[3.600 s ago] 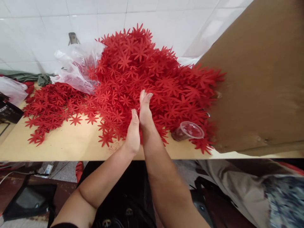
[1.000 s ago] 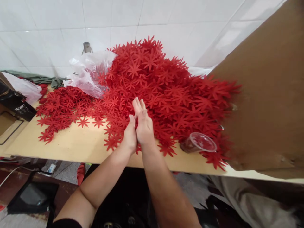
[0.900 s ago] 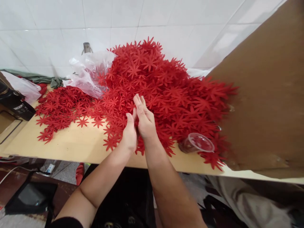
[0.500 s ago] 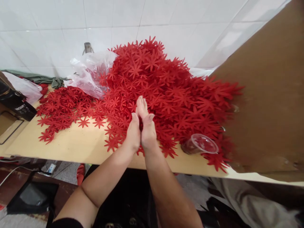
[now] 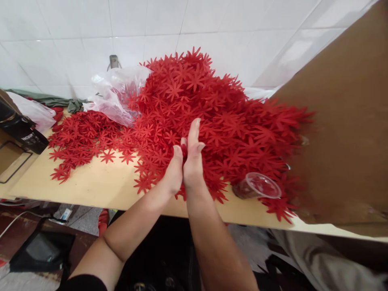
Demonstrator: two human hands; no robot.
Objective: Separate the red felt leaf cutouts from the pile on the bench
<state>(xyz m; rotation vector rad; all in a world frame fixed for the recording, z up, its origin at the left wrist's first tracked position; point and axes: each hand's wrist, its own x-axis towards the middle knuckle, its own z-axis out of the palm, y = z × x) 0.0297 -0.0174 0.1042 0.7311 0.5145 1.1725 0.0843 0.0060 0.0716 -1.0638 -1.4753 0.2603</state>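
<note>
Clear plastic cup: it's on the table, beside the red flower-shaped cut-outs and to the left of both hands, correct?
Not quite: the head view shows the clear plastic cup to the right of the left hand and right hand. It is on the table, beside the red flower-shaped cut-outs.

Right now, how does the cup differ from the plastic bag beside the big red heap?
The cup has a smooth, round rim; the plastic bag is crumpled. The cup sits nearer the front of the table, the plastic bag farther back, towards the tiled wall. Both are see-through.
</note>
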